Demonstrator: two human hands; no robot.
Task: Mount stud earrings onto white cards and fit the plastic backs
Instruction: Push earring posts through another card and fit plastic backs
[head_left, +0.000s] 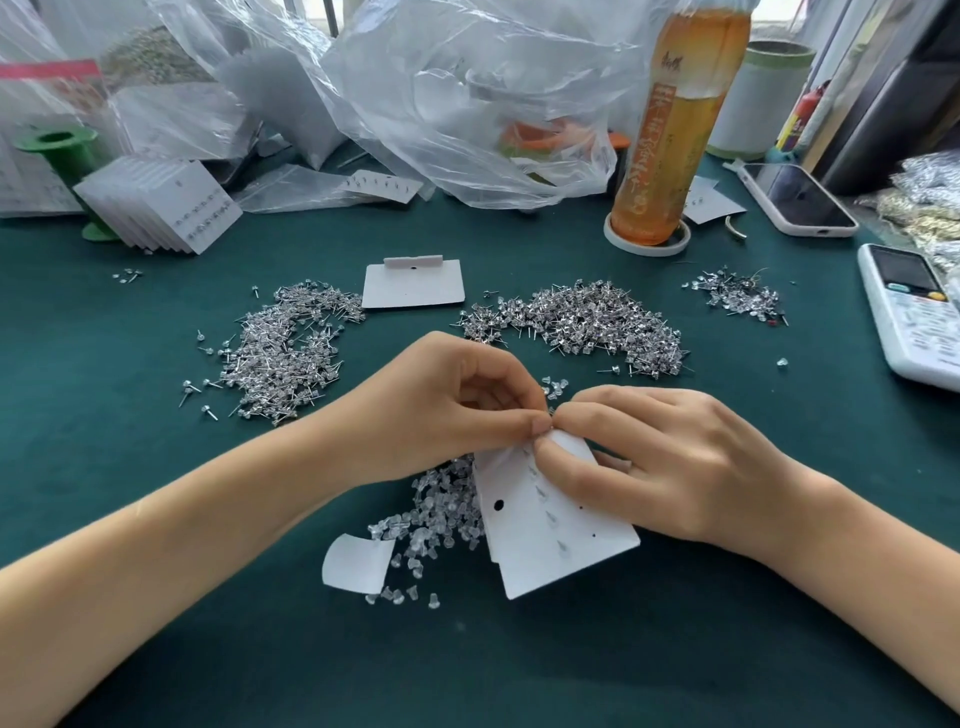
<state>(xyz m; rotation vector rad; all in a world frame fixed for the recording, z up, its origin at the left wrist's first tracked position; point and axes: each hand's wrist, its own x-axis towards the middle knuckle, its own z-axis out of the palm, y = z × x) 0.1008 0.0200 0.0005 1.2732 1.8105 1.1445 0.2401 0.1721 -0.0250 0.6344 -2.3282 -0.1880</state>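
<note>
I hold a white card (550, 540) tilted up off the green cloth, its back facing me, with several clear backs in a row on it. My right hand (670, 462) grips the card's top right, thumb on its face. My left hand (452, 405) pinches at the card's top edge, fingertips meeting the right thumb; what lies between them is hidden. A heap of clear plastic backs (441, 514) lies under the card's left side. Two piles of silver stud earrings (291, 348) (582, 322) lie beyond my hands.
A blank white card (413, 283) lies between the stud piles, and a paper scrap (356, 564) near the backs. A stack of cards (161, 205), plastic bags (467, 93), an orange drink bottle (670, 130), a phone (800, 200) and a calculator (914, 317) ring the work area.
</note>
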